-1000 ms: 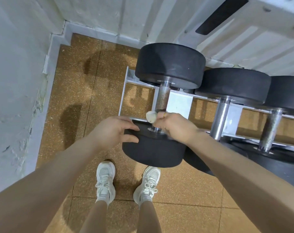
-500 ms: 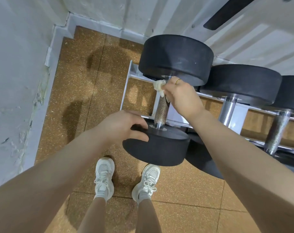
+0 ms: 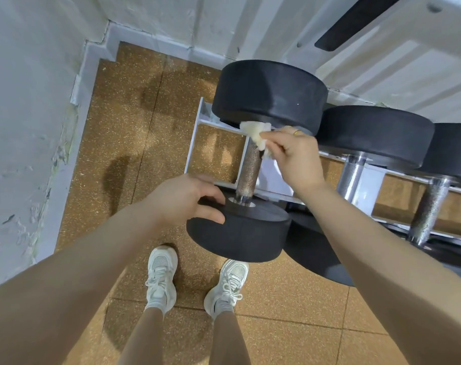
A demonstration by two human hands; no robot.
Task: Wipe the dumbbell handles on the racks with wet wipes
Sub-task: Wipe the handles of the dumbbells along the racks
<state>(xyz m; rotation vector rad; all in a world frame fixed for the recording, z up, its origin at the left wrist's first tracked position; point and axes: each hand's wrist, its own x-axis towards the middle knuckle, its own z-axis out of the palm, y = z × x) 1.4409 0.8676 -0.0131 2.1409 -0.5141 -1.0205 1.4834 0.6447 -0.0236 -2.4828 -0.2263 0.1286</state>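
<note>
A big black dumbbell lies on the white rack (image 3: 195,143) at its left end, its knurled handle (image 3: 249,172) bare along the lower stretch. My right hand (image 3: 295,154) pinches a crumpled, yellowed wet wipe (image 3: 255,133) against the top of that handle, just under the far weight head (image 3: 271,93). My left hand (image 3: 182,198) grips the rim of the near weight head (image 3: 239,233), thumb on its top face.
Two more dumbbells lie to the right on the rack, with a chrome handle (image 3: 352,175) and a speckled handle (image 3: 429,212). A white wall (image 3: 26,101) closes the left side. My white sneakers (image 3: 160,277) stand on the brown speckled floor just below the rack.
My right hand slid the wipe up the handle, from the near head to the far head, and stays there now. My left hand kept its hold on the near head.
</note>
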